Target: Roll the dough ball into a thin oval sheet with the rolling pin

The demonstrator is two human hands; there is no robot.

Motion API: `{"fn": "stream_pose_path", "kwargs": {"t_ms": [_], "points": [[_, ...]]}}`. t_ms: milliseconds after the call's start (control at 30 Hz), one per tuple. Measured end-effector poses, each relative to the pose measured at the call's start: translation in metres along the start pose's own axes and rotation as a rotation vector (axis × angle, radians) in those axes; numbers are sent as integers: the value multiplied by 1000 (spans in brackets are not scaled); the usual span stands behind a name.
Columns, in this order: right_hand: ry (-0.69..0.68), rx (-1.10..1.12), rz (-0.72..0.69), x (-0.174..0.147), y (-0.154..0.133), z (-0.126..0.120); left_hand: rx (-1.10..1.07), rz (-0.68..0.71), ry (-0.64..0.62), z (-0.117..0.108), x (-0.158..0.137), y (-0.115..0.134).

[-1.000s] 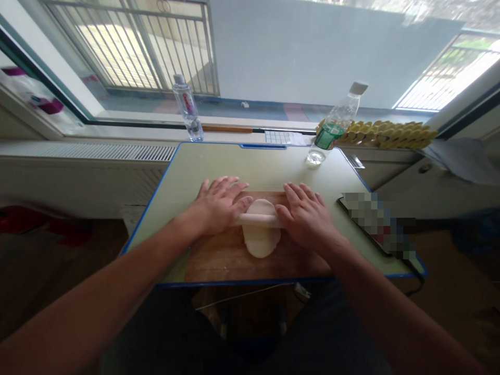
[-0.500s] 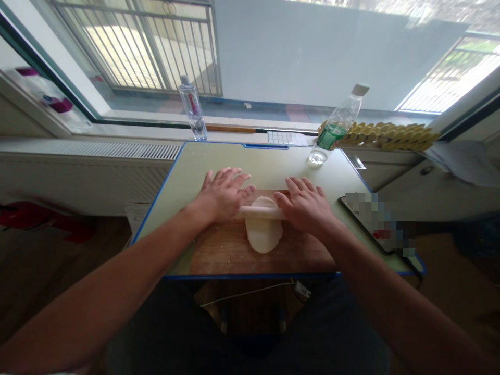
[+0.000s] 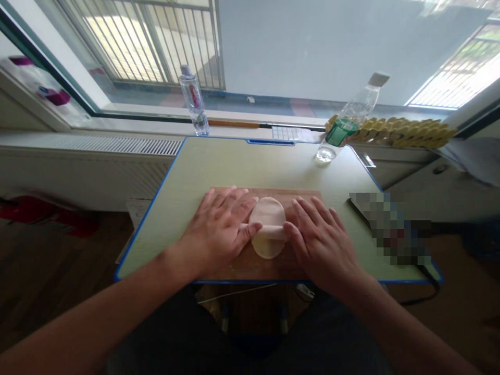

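Note:
A thin pale rolling pin point(image 3: 272, 232) lies crosswise over a flat, roundish sheet of dough point(image 3: 269, 211). The dough rests on a brown wooden board point(image 3: 269, 271). My left hand point(image 3: 222, 224) covers the pin's left end, its thumb along the pin and its fingers stretched forward over the board. Over the right end is my right hand point(image 3: 318, 234), thumb at the pin and fingers pointing ahead. Both palms hide the pin's ends. Dough shows on the far and near sides of the pin.
The board is on a pale green table point(image 3: 226, 161) with a blue edge. A green-labelled bottle point(image 3: 344, 127) stands at its back right, and another clear bottle point(image 3: 194, 101) stands by the window. A dark-edged flat device point(image 3: 359, 211), partly blurred out, lies at the right.
Both hands and the rolling pin have moved toward me, from the dough's far part to past its middle. The fingers are less spread. The view has shifted slightly.

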State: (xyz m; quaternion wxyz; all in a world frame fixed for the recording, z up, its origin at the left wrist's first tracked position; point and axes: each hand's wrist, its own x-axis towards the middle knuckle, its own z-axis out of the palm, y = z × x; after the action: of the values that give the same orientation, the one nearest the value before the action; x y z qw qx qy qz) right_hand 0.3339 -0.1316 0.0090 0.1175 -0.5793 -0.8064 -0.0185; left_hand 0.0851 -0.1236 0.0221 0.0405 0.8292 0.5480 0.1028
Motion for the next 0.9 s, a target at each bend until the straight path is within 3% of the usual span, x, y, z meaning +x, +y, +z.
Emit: {"fn": "stream_pose_path", "kwargs": {"t_ms": [233,367,467,567,733,900], "points": [[-103,30,83,89,22,7,-17,-106,-65,2,82,-33],[-87,71,107,105,27,9,-6,-151,-88,2,98,-39],[-95,48,67,81,20,8,-20,-135,-121,3,79,-31],[-47,9,12,37,7,4,-20,-77,-134,1,41,-16],[86,76,-64,-30,-7,1,1,59,-27,-6,-17,2],[70,197,-118,-37,2,-3,-3,114,-41,-14,-22,5]]}}
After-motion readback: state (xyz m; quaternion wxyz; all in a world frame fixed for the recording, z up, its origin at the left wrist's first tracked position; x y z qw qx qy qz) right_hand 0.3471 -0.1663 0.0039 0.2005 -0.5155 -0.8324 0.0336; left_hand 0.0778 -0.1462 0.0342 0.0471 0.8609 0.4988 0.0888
